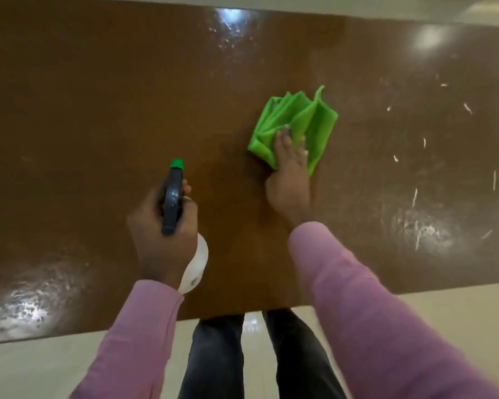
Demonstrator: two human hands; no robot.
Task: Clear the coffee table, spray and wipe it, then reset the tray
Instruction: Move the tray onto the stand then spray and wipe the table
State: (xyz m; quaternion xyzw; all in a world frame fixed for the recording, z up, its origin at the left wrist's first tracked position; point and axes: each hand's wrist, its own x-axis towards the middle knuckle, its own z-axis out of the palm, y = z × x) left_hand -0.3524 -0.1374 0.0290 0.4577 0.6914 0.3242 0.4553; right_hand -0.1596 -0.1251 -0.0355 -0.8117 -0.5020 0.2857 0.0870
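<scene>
Left hand (159, 231), lower centre-left, grips spray bottle (182, 240) above the coffee table (84, 125), nozzle pointing up-frame. Right hand (290, 180), centre, presses folded green cloth (294, 131) flat with straight fingers; tray not in view. Best to wipe rightward with steady overlapping passes toward the white streaks (421, 220) at right.

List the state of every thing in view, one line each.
coffee table: bare of other things, glossy, with white streaks and specks on its right part.
green cloth: bunched in folds, lying on the table under the right hand's fingers.
spray bottle: held over the table, nozzle pointing away from the person.
left hand: grips the spray bottle's neck.
right hand: fingers straight, pressing on the cloth.
</scene>
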